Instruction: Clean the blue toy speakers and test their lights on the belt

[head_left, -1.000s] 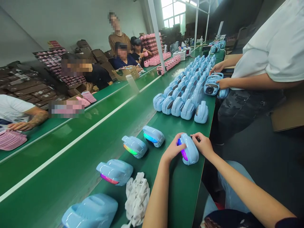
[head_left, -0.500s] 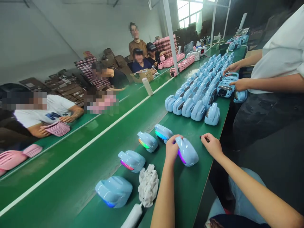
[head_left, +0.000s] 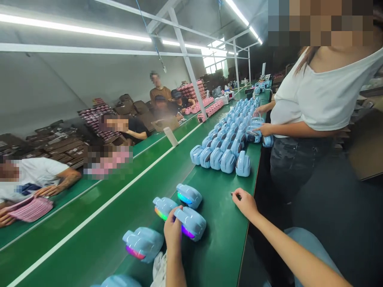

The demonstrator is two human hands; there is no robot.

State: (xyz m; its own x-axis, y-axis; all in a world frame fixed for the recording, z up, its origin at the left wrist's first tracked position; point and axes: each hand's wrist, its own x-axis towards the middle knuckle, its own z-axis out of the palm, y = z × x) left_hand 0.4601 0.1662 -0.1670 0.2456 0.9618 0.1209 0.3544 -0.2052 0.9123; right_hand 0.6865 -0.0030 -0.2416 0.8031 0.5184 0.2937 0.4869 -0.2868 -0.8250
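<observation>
My left hand (head_left: 173,229) grips the handle of a glossy light-blue portable speaker (head_left: 194,224) whose lower edge glows purple. This speaker is low over the green bench, in front of a speaker lit cyan (head_left: 191,196) and partly covering one lit orange and green (head_left: 164,205). Nearer to me stands a speaker glowing pink (head_left: 145,243). At the bench's right side my right hand (head_left: 247,204) is closed in a pinch, with a tiny black piece (head_left: 232,194) showing at its fingertips; its kind is too small to tell.
Rows of light-blue speakers (head_left: 216,158) stand farther along the green bench (head_left: 218,235). Beside them on the right, a co-worker in a white top (head_left: 326,99) handles a speaker. A crumpled white cloth (head_left: 159,268) lies by my left forearm. Co-workers handle pink parts (head_left: 36,208) across the belt.
My left hand has carried the purple-lit speaker left, closer to the other lit speakers. My right hand keeps its pinch near the bench's right edge. The view has tilted up.
</observation>
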